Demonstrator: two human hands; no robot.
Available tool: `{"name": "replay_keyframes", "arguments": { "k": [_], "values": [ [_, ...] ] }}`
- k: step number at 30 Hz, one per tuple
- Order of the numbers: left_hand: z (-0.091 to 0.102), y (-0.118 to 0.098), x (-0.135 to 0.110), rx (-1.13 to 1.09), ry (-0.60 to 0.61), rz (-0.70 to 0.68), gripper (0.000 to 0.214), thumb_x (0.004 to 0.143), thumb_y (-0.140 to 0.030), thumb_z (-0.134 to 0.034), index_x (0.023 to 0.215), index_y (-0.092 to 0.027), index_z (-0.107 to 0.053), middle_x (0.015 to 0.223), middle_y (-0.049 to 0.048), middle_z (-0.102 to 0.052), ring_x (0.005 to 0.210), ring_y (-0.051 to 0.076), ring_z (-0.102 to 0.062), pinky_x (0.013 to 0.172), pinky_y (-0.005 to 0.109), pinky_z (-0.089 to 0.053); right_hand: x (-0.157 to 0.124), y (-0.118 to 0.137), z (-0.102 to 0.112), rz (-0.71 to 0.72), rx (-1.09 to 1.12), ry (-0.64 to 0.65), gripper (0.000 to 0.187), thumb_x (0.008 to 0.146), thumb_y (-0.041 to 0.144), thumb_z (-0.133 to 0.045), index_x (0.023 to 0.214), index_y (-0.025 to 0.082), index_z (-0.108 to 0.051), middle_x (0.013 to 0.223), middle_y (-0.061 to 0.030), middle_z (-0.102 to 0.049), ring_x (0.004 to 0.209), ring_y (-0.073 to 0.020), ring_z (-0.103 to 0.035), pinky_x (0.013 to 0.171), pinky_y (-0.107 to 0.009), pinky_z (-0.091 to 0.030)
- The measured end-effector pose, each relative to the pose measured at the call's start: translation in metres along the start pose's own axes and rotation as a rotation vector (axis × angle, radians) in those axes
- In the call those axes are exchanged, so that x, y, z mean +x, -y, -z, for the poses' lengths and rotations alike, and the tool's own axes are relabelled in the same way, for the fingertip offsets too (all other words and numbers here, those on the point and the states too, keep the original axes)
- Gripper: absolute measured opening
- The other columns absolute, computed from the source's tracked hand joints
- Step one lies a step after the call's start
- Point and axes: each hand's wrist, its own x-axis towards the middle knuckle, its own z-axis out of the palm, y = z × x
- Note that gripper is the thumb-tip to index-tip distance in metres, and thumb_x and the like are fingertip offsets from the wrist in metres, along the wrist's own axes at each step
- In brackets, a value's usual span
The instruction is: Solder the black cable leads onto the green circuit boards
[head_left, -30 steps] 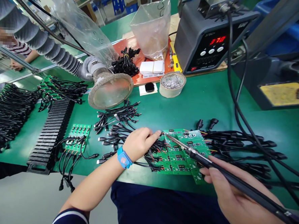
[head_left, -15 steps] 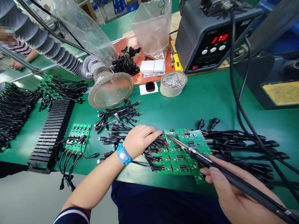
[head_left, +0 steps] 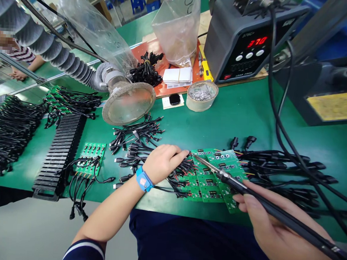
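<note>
My left hand, with a blue wrist strap, rests closed on the wires at the left edge of a green circuit board panel; what its fingers pinch is hidden. My right hand grips a black soldering iron like a pen. The iron's tip touches the panel's upper left corner, just beside my left fingertips. Black cables with plugs run off the panel to the right, and red and black wires lie under my left hand.
A soldering station showing 370 stands at the back. A fume hose with funnel mouth, a tin of solder bits, loose black connectors, a smaller wired board, a black rack and cable heaps surround the work spot.
Hardly anything moved. My left fingers have crept slightly right toward the iron's tip, and the view shifted a little.
</note>
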Motion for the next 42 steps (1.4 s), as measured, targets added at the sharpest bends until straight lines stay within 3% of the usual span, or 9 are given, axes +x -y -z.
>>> {"name": "replay_keyframes", "arguments": {
  "k": [10,18,28,30,36,42],
  "values": [
    [0.002,-0.003,0.002,0.100,0.005,-0.021,0.026,0.095,-0.015,-0.030,0.106,-0.015,-0.053,0.081,0.0025,-0.057,0.067,0.013,-0.048,0.062,0.025,-0.037,0.009,0.015,0.003,0.037,0.163,-0.029,0.015,0.079,0.026,-0.057,0.092,0.019,-0.061,0.063,0.0009,-0.064,0.050,-0.0122,-0.061,0.045,-0.016,-0.051],
    [0.002,-0.003,0.002,0.110,0.008,-0.017,0.025,0.095,-0.015,-0.030,0.106,-0.016,-0.052,0.081,0.0026,-0.057,0.067,0.012,-0.049,0.062,0.025,-0.037,0.000,-0.004,0.002,0.083,0.018,0.024,0.023,0.080,0.033,-0.059,0.102,0.026,-0.061,0.079,0.0013,-0.066,0.064,-0.0144,-0.063,0.054,-0.023,-0.053],
    [0.000,-0.005,0.001,0.128,0.004,-0.003,0.025,0.096,-0.017,-0.030,0.106,-0.014,-0.052,0.079,0.0030,-0.056,0.068,0.012,-0.050,0.062,0.025,-0.038,0.011,0.018,-0.002,0.359,-0.167,0.005,0.017,0.085,0.033,-0.052,0.093,0.022,-0.061,0.079,-0.0004,-0.067,0.065,-0.0151,-0.064,0.064,-0.026,-0.053],
    [-0.001,-0.006,0.001,0.125,-0.004,-0.001,0.024,0.095,-0.017,-0.031,0.106,-0.013,-0.052,0.079,0.0031,-0.056,0.067,0.012,-0.050,0.061,0.026,-0.038,0.009,0.016,-0.002,0.332,-0.114,0.006,0.017,0.083,0.031,-0.055,0.096,0.022,-0.061,0.080,-0.0008,-0.066,0.065,-0.0150,-0.064,0.062,-0.025,-0.054],
    [-0.001,-0.006,0.000,0.111,-0.026,-0.003,0.023,0.094,-0.016,-0.034,0.106,-0.012,-0.053,0.079,0.0033,-0.057,0.068,0.013,-0.050,0.061,0.026,-0.039,0.006,0.017,0.001,-0.014,0.185,-0.084,0.017,0.079,0.028,-0.058,0.092,0.018,-0.061,0.064,-0.0017,-0.064,0.049,-0.0156,-0.060,0.041,-0.023,-0.051],
    [-0.002,-0.006,-0.001,0.016,-0.018,0.042,0.027,0.095,-0.017,-0.031,0.106,-0.012,-0.055,0.081,0.0049,-0.058,0.071,0.014,-0.052,0.061,0.025,-0.043,0.006,0.021,0.005,-0.096,0.234,-0.164,0.022,0.077,0.039,-0.059,0.085,0.018,-0.060,0.060,-0.0043,-0.062,0.050,-0.0193,-0.060,0.041,-0.028,-0.052]
  ]
}}
